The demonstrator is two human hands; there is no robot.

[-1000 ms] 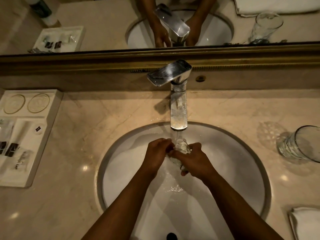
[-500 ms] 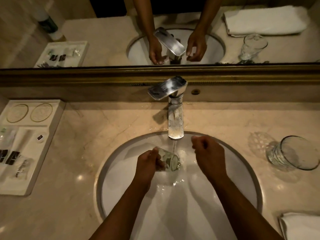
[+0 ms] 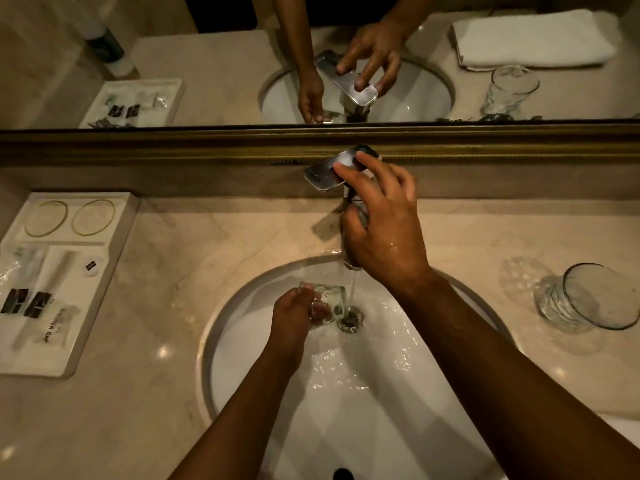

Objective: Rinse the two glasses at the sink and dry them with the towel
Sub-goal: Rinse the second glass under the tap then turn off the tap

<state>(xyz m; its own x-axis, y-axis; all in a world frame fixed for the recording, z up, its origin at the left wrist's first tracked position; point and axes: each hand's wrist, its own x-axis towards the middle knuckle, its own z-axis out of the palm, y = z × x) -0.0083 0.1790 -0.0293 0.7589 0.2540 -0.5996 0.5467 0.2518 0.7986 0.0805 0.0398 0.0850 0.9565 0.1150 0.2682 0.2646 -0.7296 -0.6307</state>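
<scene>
Just now, a glass (image 3: 327, 301) is gripped on its side by the left hand (image 3: 292, 311), low in the centre of the frame over the sink (image 3: 242, 341), beside the drain (image 3: 350, 320). A thin stream of water (image 3: 354, 284) is seen falling from the tap (image 3: 349, 216) just right of that glass. The lever (image 3: 325, 171), above centre, is touched by the spread fingers (image 3: 349, 174) of the right hand (image 3: 384, 230); nothing is clasped by it. The hands are held well apart. A second glass (image 3: 585, 296) stands on the counter (image 3: 173, 271) at the right edge. A folded towel (image 3: 533, 38) is reflected in the mirror (image 3: 207, 64), upper right. A tray (image 3: 69, 271) of toiletries lies at the left.
</scene>
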